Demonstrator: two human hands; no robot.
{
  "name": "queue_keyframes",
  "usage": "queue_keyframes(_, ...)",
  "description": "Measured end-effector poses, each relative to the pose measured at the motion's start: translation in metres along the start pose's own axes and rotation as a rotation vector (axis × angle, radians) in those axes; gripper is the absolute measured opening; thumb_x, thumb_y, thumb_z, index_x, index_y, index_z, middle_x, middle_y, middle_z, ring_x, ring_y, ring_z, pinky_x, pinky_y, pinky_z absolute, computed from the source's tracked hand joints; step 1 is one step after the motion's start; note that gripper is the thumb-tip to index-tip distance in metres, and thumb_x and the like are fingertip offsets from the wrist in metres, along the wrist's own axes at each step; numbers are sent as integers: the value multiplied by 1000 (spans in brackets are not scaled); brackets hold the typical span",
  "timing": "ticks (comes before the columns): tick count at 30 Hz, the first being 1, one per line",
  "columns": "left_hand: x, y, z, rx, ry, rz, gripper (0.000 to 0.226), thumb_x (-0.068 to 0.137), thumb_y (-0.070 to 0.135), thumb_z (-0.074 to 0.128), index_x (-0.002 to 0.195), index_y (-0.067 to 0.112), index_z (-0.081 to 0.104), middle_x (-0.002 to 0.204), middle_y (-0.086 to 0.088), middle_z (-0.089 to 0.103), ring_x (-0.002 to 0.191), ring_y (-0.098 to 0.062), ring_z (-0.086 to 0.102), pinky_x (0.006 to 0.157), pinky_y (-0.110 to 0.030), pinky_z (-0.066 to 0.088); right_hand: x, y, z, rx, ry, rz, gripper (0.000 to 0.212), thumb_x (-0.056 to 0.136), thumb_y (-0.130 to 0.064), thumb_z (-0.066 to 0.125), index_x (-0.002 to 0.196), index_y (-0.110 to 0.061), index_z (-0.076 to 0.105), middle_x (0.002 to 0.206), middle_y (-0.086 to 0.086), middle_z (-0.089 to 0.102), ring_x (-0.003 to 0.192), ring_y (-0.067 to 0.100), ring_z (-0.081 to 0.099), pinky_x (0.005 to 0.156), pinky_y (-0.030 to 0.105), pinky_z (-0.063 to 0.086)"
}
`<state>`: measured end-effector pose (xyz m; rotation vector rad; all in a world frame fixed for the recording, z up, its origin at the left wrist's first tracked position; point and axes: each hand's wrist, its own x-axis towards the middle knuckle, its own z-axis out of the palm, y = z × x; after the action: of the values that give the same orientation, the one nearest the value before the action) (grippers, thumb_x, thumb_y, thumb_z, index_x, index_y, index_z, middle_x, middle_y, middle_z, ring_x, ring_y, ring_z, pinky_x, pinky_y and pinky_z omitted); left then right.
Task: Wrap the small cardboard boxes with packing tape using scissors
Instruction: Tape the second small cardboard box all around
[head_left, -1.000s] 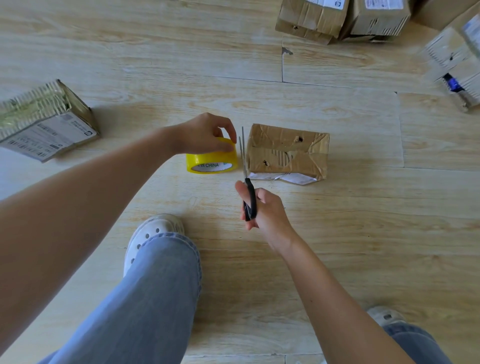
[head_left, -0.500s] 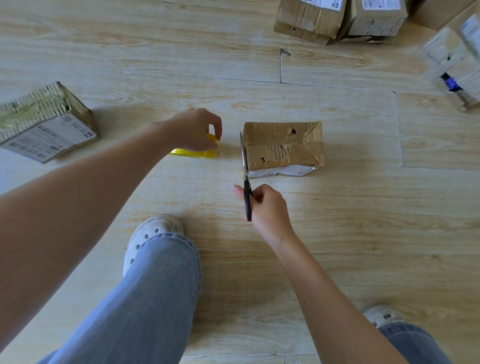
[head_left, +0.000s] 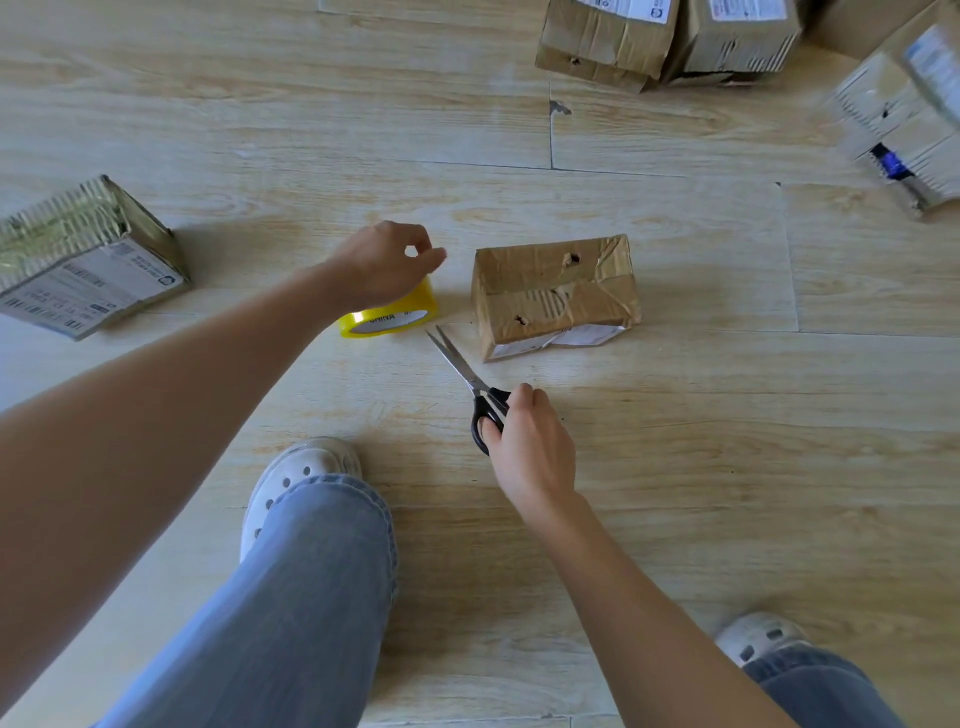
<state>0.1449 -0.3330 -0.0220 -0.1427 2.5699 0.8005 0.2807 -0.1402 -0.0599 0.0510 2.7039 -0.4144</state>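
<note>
Brown taped cardboard box (head_left: 556, 291) mid-frame on the wood floor (head_left: 675, 441), bare planks to its right | yellow tape roll (head_left: 395, 318) just left, under left hand (head_left: 382, 265), fingers curled, can't tell if it's gripping | right hand (head_left: 524, 441) grips scissors (head_left: 470, 379), blades slightly parted, tips near the box's lower-left corner

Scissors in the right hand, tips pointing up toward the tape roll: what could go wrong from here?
1. The scissors have their blades slightly apart, tips close to the yellow tape roll under the left hand; a forward push by the right hand might nick that hand.
2. The small cardboard box is crumpled and holed, so fresh tape may wrinkle or lift.
</note>
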Motion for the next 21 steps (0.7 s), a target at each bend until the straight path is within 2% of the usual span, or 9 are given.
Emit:
queue_keyframes(6,-6,-8,-4,-139,-1,-38,10,93,30,54,96,24,62,93,-7,59,78,-23,52,60,-28,38,-6,7,11,-112,-19,-64,35,102,-24,45,134,-9,47,135,4,48,113,18,56,72,27,46)
queue_keyframes(8,-8,-11,-6,-162,-6,-34,6,91,24,55,92,26,61,91,-7,59,76,-22,52,58,-26,39,-8,8,10,-155,-30,-83,32,101,-15,46,133,-10,50,136,1,50,107,17,60,69,26,47)
queue_keyframes(10,-10,-14,-10,-181,-36,-19,10,89,19,57,91,29,60,88,-7,59,73,-20,53,57,-25,41,-11,1,-1,-152,125,-155,19,92,-11,62,110,-8,66,115,1,65,84,16,67,55,25,46)
queue_keyframes(12,-13,-18,-15,-206,-67,-9,13,89,19,58,89,32,59,85,-6,61,70,-17,54,56,-25,42,-9,-6,-11,-65,461,-339,7,79,-7,78,84,-9,72,86,2,70,67,17,66,47,25,48)
queue_keyframes(14,-15,-21,-20,-224,-83,-6,14,89,20,59,89,34,59,84,-5,63,69,-16,56,56,-25,43,5,-19,-25,25,677,-519,9,87,-9,70,95,-6,74,97,7,72,84,23,68,68,32,54)
queue_keyframes(15,-17,-22,-21,-234,-86,-6,15,90,20,59,90,34,60,84,-6,63,69,-16,56,56,-25,44,15,-26,-33,46,669,-530,21,92,-14,62,109,-5,72,114,10,69,101,27,66,85,36,52)
queue_keyframes(17,-19,-23,-22,-246,-95,0,15,90,19,59,90,34,60,85,-7,64,69,-17,57,56,-25,45,37,-37,-47,5,479,-429,45,101,-28,46,139,-6,51,149,11,45,139,27,40,115,42,25)
queue_keyframes(19,-22,-23,-22,-245,-109,10,15,91,19,59,90,35,60,86,-5,65,71,-16,58,56,-25,44,56,-41,-54,-69,309,-334,55,104,-36,35,152,-12,27,162,6,16,150,23,11,121,39,1)
queue_keyframes(21,-23,-23,-23,-250,-116,15,16,91,20,59,90,35,60,86,-3,64,73,-16,59,56,-25,44,69,-41,-51,-63,291,-306,52,105,-31,33,154,-15,22,163,4,11,151,21,5,122,37,-2)
